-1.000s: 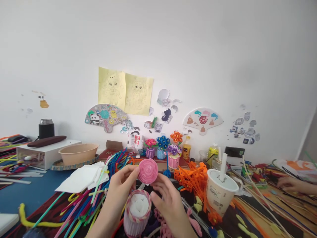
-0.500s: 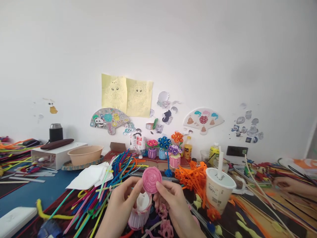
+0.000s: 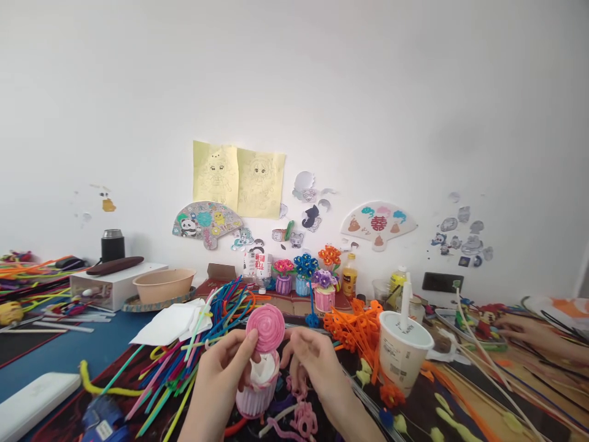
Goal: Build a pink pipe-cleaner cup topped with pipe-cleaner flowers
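Note:
My left hand [image 3: 221, 376] is closed around a small pink pipe-cleaner pot [image 3: 257, 393] with white stuffing in its mouth. Its thumb and fingers also pinch a pink spiral disc [image 3: 265, 327] that stands on edge just above the pot. My right hand [image 3: 313, 361] is beside the disc on the right, fingers curled and loosely apart, fingertips near the disc's edge; whether they touch it I cannot tell. Pink pipe-cleaner curls [image 3: 301, 417] lie under my hands.
A pile of coloured pipe cleaners [image 3: 184, 362] lies left of my hands, orange ones [image 3: 354, 328] to the right. A paper cup with a straw [image 3: 401, 350] stands right. Another person's hand [image 3: 529, 331] rests at far right. A beige bowl [image 3: 163, 285] and flower pots [image 3: 304, 279] stand by the wall.
The pink disc has moved left and down from between both hands onto the pot's top in my left hand. My right hand has come off it. The camera view has drifted right.

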Action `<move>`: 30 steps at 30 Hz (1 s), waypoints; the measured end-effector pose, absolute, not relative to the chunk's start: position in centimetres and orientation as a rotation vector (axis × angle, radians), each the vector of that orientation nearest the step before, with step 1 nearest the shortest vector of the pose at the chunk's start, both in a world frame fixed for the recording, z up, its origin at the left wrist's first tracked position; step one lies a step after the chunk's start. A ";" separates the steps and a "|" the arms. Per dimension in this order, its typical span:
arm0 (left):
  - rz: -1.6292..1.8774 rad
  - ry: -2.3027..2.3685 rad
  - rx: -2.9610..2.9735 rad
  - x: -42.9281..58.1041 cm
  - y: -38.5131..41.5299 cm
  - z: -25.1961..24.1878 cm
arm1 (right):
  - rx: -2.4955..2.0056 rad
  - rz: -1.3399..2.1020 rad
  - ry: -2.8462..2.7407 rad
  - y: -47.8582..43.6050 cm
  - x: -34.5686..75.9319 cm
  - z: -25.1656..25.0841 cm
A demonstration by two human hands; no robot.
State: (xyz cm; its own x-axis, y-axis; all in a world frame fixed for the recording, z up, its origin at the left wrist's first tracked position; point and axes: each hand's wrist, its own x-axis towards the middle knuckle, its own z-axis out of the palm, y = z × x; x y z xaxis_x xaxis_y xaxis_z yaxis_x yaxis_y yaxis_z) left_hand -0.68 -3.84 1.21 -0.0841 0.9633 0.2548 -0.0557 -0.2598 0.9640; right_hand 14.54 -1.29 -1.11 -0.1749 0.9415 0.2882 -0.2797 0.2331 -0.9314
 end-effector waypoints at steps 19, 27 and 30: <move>1.386 1.111 1.446 -1.7 -5.1 1.0 | -0.779 0.913 -1.501 -1.7 15.6 0.0; 1.178 1.867 1.936 -5.8 -7.8 -1.2 | -0.779 1.034 -1.523 -2.1 15.4 -0.6; 0.885 2.604 2.078 -11.4 -9.6 -3.5 | -0.797 1.103 -1.511 -2.0 15.3 -0.9</move>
State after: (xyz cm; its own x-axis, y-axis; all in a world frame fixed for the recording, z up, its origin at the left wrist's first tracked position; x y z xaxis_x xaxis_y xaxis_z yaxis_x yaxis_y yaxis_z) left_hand -11.38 -9.58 -3.54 -0.2438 0.8128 0.5292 0.9669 0.1612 0.1978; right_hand 15.30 -2.01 -0.92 -0.2240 0.9067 0.3574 -0.0645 0.3521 -0.9337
